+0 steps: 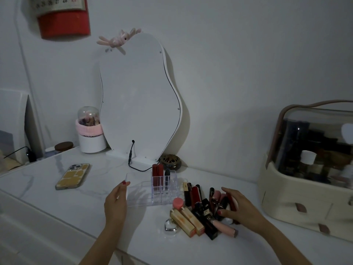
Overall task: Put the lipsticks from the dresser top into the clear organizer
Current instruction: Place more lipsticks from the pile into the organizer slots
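Observation:
A clear organizer (141, 196) with small square slots stands on the white marble dresser top (57, 203). Two red lipsticks (157, 175) and a dark one (167, 177) stand upright in its back slots. My left hand (116, 203) grips the organizer's left edge, thumb on top. To its right lies a pile of lipsticks (202, 211): black, red, pink and gold tubes. My right hand (236, 205) rests over the pile's right side, fingers curled around a dark red tube (232, 202).
A wavy mirror (137, 96) leans on the wall behind, its black cable on the top. A phone (73, 176) lies at the left. A cream cosmetic case (309, 169) stands at the right. A brass dish (170, 161) sits behind the organizer.

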